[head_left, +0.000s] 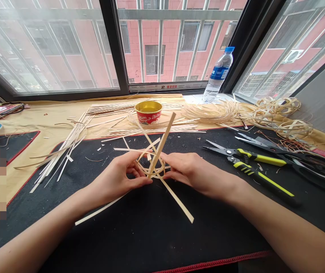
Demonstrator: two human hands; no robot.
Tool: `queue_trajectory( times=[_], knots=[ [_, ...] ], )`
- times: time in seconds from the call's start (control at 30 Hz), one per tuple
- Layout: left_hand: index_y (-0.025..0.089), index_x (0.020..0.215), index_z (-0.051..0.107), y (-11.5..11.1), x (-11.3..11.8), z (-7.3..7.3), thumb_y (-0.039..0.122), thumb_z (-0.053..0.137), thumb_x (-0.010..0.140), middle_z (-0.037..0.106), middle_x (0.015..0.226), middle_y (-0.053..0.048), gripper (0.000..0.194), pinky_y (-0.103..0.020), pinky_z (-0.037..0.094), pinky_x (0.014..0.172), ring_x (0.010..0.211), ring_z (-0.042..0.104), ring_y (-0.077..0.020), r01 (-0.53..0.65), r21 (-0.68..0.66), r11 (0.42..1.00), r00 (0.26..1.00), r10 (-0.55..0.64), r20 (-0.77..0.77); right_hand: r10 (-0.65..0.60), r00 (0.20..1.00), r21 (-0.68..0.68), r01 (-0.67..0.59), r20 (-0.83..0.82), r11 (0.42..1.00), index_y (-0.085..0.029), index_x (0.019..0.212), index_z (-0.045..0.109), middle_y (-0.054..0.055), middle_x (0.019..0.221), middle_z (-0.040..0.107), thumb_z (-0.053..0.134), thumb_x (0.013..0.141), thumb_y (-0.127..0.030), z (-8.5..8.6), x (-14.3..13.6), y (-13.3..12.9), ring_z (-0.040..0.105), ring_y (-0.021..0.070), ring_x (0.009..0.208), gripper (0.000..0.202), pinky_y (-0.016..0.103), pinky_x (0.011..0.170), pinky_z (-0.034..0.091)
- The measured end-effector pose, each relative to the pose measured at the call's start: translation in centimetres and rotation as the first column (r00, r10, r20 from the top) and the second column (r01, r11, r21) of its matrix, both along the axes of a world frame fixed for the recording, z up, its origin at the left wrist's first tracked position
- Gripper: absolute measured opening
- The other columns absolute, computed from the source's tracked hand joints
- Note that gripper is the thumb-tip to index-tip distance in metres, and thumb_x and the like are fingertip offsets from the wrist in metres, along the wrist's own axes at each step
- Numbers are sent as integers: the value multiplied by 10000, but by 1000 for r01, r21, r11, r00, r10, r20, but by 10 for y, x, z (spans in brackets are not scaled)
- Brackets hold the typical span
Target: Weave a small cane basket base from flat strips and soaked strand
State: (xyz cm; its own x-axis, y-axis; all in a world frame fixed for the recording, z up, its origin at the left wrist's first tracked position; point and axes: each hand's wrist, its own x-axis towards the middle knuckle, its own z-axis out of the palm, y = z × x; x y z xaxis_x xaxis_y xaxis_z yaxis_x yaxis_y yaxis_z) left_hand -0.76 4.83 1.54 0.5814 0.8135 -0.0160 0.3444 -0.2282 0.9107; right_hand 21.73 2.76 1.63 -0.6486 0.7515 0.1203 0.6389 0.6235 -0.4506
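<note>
A small round weave of pale bamboo strips (162, 149) is held up over the black mat, with long strip ends sticking out in several directions. My left hand (125, 170) grips its left side, thumb along the lower edge and fingers curled behind. On the right side, my right hand (189, 168) pinches the rim between thumb and fingers. One wide strip points up and toward the window, and another slants down to the right. A thin strip runs out to the lower left beneath my left hand.
Yellow-black cutters (260, 178) and black scissors (281, 149) lie at the right. Behind stand a red tin (148, 113) and a water bottle (218, 76). Loose strips (62, 151) lie left; coiled strips (213, 112) lie at the back.
</note>
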Motion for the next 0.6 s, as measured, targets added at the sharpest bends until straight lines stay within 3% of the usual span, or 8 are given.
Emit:
queue_trajectory(
  times=[0.1, 0.33, 0.43, 0.6],
  knots=[
    [129, 1164, 565, 0, 1, 0, 310, 724, 720, 621, 952, -51, 505, -279, 522, 694, 697, 590, -126, -19, 27, 999, 1000, 19, -12, -8, 1000, -15, 8, -5, 1000, -127, 1344, 463, 111, 1006, 670, 561, 908, -143, 1, 0, 1, 631, 217, 935, 448, 301, 804, 461],
    [114, 1322, 428, 1, -2, -1, 337, 763, 700, 666, 894, -67, 741, -301, 507, 751, 795, 626, -181, 60, -150, 987, 995, -47, 87, -36, 997, -44, 33, -64, 999, -140, 1273, 525, 52, 880, 668, 621, 870, -138, 2, -1, 1, 589, 153, 702, 414, 246, 669, 433],
    [115, 1312, 436, 2, -2, -1, 375, 698, 771, 661, 923, -77, 655, -264, 485, 695, 786, 612, -169, 95, -147, 985, 991, -79, 109, -45, 997, -44, 42, -66, 998, -129, 1285, 519, 46, 854, 655, 626, 867, -138, 3, -1, 1, 573, 146, 680, 432, 240, 661, 426],
    [100, 1305, 449, 1, 1, 3, 393, 617, 830, 618, 755, -14, 583, -219, 443, 595, 658, 555, -123, 58, -79, 995, 998, -56, 28, -48, 994, -37, 45, -95, 998, -135, 1271, 537, 30, 816, 647, 648, 844, -118, 0, 0, 1, 571, 138, 658, 441, 229, 645, 420]
  ],
)
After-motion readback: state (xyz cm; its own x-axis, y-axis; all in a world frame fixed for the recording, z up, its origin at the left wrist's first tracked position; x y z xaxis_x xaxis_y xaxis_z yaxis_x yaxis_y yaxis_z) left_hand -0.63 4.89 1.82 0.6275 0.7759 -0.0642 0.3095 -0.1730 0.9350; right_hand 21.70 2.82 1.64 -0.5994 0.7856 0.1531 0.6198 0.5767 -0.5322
